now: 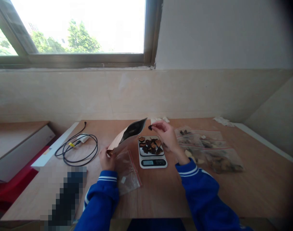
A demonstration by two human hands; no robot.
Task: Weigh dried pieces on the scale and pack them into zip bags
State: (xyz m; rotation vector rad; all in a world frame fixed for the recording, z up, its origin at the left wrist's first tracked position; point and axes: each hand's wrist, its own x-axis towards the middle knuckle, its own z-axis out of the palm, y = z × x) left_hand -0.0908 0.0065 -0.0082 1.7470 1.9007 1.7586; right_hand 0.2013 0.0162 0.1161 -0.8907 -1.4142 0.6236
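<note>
My left hand (107,159) grips the bottom of a tan pouch (127,134) that lies tilted with its dark mouth open toward the right. Pinched in my right hand (166,134) is a small dark piece (150,127), held just beside the pouch's mouth and above a white kitchen scale (152,157). Several dark and brown dried pieces (151,145) lie on the scale's platform. Both arms wear blue sleeves with white stripes.
Clear zip bags (209,150) with dried pieces lie to the right of the scale. An almost flat clear zip bag (127,173) lies between my arms. A coiled black cable (78,148) is at the left, and a white-and-red box (19,150) stands beyond the table's left edge.
</note>
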